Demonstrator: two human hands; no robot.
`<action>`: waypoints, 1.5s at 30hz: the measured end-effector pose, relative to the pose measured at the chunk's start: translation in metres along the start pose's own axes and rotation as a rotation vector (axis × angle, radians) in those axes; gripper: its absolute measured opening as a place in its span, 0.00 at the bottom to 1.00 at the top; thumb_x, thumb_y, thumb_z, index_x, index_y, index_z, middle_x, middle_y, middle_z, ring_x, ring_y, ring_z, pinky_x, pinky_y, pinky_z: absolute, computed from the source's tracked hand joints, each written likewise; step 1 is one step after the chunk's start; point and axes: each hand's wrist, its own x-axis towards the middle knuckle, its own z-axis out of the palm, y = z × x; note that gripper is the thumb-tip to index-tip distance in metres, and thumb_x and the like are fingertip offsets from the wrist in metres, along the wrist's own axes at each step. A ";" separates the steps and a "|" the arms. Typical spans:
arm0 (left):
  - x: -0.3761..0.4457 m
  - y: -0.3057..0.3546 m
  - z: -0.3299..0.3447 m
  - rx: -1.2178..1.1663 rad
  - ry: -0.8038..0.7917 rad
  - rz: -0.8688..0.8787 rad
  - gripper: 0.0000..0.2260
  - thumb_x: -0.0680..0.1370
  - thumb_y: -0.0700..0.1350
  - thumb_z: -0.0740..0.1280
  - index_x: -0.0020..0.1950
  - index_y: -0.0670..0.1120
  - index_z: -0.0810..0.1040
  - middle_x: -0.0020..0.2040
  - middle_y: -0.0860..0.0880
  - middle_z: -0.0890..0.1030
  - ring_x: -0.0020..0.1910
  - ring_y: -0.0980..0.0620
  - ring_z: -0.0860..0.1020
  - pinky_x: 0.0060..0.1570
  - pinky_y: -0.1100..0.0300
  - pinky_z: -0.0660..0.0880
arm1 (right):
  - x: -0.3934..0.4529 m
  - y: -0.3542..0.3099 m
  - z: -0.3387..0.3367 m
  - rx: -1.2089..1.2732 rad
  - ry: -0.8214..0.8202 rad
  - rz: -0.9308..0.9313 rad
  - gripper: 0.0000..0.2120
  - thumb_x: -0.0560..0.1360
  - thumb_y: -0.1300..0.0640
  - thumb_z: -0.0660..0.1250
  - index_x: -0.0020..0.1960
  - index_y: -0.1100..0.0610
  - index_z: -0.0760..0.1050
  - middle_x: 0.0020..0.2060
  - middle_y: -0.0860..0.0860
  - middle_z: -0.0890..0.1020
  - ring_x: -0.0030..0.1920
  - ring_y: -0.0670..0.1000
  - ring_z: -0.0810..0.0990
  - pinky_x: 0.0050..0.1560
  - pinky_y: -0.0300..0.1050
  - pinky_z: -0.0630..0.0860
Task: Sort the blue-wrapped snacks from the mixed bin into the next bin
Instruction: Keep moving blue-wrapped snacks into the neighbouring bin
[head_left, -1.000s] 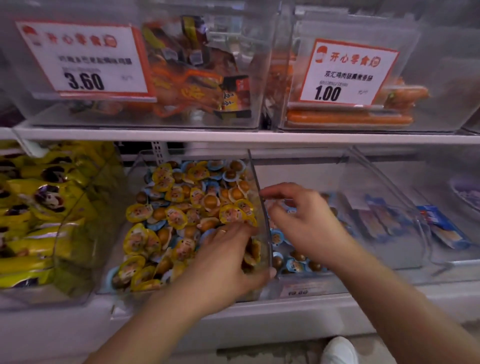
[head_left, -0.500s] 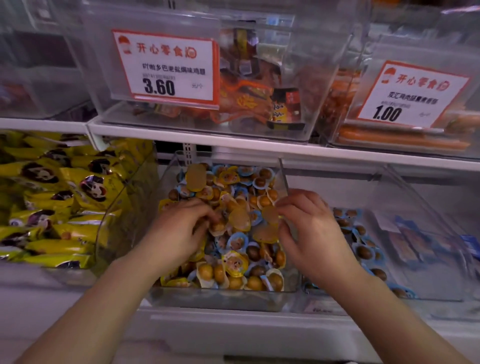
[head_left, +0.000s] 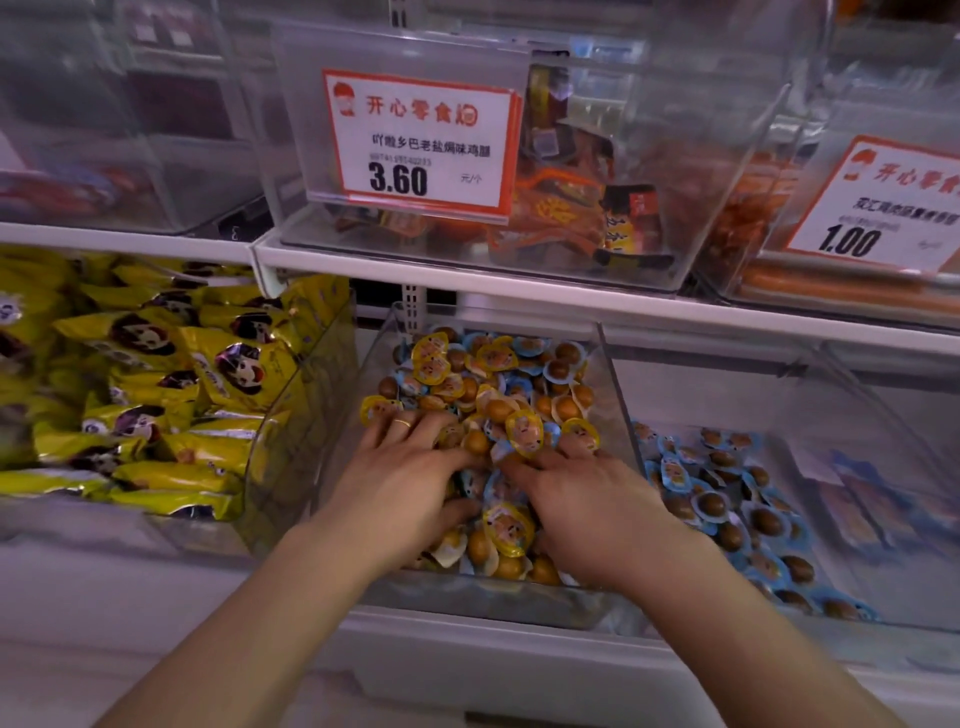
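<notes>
In the mixed bin (head_left: 374, 374), left hand (head_left: 400, 478) and right hand (head_left: 587, 499) lie flat, fingers spread on snacks (head_left: 498, 410).

Both hands (head_left: 498, 493) amid mixed bin (head_left: 374, 374) snacks (head_left: 498, 384)

A second ago the right hand (head_left: 597, 512) was over the next bin (head_left: 878, 587) at 3 o'clock, above the blue-wrapped snacks (head_left: 727, 509) there; now it is back over the mixed bin (head_left: 374, 384), palm down, fingertips pushed into the pile of snacks. The left hand (head_left: 405, 473) has shifted from the bin's near right corner to its middle, fingers spread flat on the pile toward 12 o'clock. The two hands now lie side by side, almost touching. Whether either one pinches a snack cannot be told.
</notes>
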 end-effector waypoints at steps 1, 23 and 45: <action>0.000 0.001 0.000 0.026 0.009 -0.014 0.23 0.73 0.66 0.66 0.67 0.63 0.74 0.74 0.55 0.64 0.73 0.47 0.61 0.73 0.45 0.53 | 0.003 -0.001 0.001 0.012 -0.033 0.008 0.31 0.74 0.57 0.65 0.76 0.51 0.61 0.69 0.53 0.72 0.68 0.58 0.66 0.63 0.56 0.72; 0.008 0.007 0.010 -0.055 0.045 -0.055 0.15 0.78 0.59 0.64 0.63 0.60 0.79 0.75 0.54 0.64 0.76 0.45 0.53 0.75 0.39 0.39 | 0.026 0.001 0.003 0.588 0.225 0.362 0.06 0.79 0.49 0.66 0.46 0.49 0.79 0.38 0.47 0.82 0.40 0.49 0.80 0.35 0.41 0.71; 0.005 -0.004 0.007 -0.296 0.159 0.038 0.08 0.77 0.57 0.65 0.43 0.55 0.72 0.70 0.60 0.74 0.75 0.57 0.62 0.72 0.52 0.62 | 0.009 -0.001 -0.008 0.600 0.189 0.306 0.27 0.75 0.60 0.68 0.72 0.46 0.70 0.56 0.49 0.79 0.55 0.51 0.78 0.45 0.35 0.68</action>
